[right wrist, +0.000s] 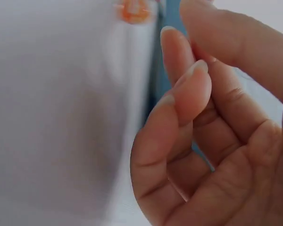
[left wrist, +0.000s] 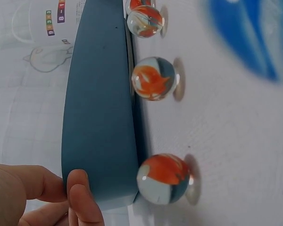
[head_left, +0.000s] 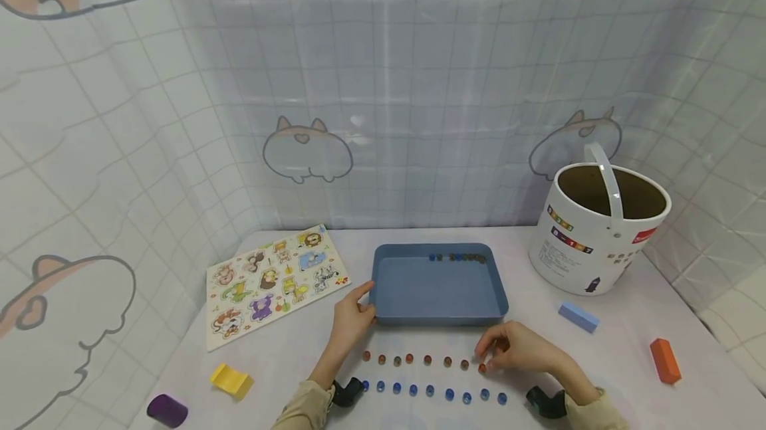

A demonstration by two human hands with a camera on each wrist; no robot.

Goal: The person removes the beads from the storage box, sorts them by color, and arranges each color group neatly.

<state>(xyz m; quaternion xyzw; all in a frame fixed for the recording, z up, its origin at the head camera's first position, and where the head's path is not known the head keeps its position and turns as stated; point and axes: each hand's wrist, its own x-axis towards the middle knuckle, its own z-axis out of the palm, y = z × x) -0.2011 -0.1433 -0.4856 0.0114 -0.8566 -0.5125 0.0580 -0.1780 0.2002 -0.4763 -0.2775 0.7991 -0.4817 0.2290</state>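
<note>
My left hand pinches the front left corner of a shallow blue-grey tray, its fingers and thumb at the wall in the left wrist view. In front of the tray runs a row of orange-red swirled glass marbles, with a row of blue marbles nearer me. My right hand hovers at the right end of the orange row, thumb close by the last orange marble. Its fingers are loosely bent in the right wrist view, with no marble showing between them; an orange marble sits beyond the fingertips.
Several small marbles line the tray's back right. An animal puzzle board lies left; a white bucket stands right. Loose blocks are yellow, purple, blue and orange. A patterned curtain closes off the back.
</note>
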